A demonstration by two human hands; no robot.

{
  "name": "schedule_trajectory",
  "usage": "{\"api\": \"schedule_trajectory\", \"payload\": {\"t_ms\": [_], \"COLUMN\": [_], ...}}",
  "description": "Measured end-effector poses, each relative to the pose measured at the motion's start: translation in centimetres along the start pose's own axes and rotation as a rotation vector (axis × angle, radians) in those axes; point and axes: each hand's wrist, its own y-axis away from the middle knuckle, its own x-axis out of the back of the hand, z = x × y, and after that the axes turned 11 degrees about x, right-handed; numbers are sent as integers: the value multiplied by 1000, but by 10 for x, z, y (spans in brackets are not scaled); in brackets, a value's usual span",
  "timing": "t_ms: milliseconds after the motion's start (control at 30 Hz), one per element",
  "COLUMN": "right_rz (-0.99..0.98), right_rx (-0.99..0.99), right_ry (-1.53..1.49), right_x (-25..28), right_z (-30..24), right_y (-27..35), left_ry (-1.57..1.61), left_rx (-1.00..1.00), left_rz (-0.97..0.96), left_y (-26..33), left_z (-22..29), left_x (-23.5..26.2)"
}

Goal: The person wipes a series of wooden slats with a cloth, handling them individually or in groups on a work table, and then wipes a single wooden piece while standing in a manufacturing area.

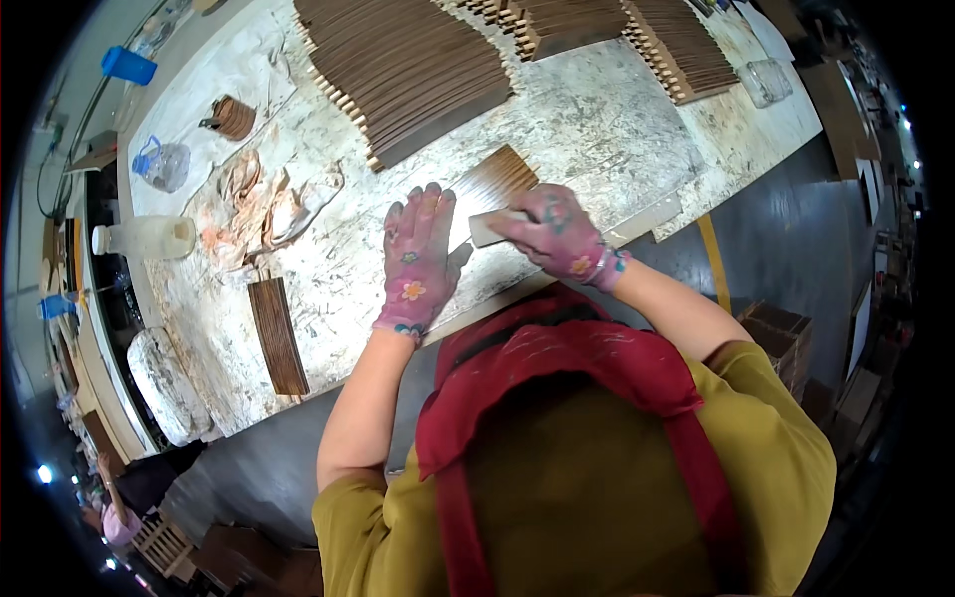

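Observation:
My left hand (416, 264), in a pink flowered glove, lies flat with its fingers stretched out on the stained worktable. It is just left of a brown wood-grained board (505, 171); whether it touches the board's edge I cannot tell. My right hand (565, 234), in a matching glove, grips a small grey flat block (485, 229) at the board's near end. The fingers cover part of the block, so its exact kind is unclear. Light glares off the board's left side. Another dark brown board (278, 336) lies apart, left of my left hand.
Rows of brown boards (408, 70) with pale pegs at their ends fill the far side. Crumpled stained cloth (261, 214), a plastic bottle (149, 238), a clear jug (164, 164) and a brown tin (233, 117) stand left. A clear jar (765, 83) is far right.

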Motion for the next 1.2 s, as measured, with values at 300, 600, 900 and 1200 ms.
{"api": "schedule_trajectory", "payload": {"t_ms": [300,600,900,1200], "right_rz": [96,136,-220,535], "right_rx": [-430,-723,-722,-1106], "right_ry": [112,-636,-302,-1476], "right_x": [31,36,45,65], "right_z": [65,44,11,34], "right_y": [49,8,2,48], "left_ry": [4,-52,-12,91], "left_rx": [35,-10,42,98], "left_rz": [-5,-6,11,-146], "left_y": [-3,1,-1,-15], "left_z": [2,16,13,15], "left_x": [5,17,7,21]}}
